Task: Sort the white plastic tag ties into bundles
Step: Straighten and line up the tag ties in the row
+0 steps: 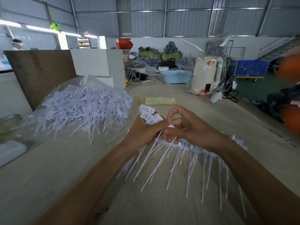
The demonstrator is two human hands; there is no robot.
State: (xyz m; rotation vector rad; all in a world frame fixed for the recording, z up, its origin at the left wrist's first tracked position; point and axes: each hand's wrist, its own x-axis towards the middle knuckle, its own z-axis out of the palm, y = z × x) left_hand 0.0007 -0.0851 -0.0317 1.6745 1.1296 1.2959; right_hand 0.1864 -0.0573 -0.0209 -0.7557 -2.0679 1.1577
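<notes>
A big loose heap of white plastic tag ties (84,109) lies on a clear plastic bag at the left of the table. My left hand (142,132) grips a small bundle of ties (148,115), tag heads fanned above the fingers and thin tails hanging toward me. My right hand (183,125) meets it from the right, thumb and forefinger pinching at the bundle beside the left thumb. Below and right of my hands, a row of sorted ties (194,153) lies on the table, tails pointing at me.
The wooden table (65,176) carries a yellow paper slip (160,101), a blue basket (176,76), a bagged white kettle (206,73), white boxes (99,62), a brown board (40,73) and a tape roll (9,122) at the left edge. A person stands far left.
</notes>
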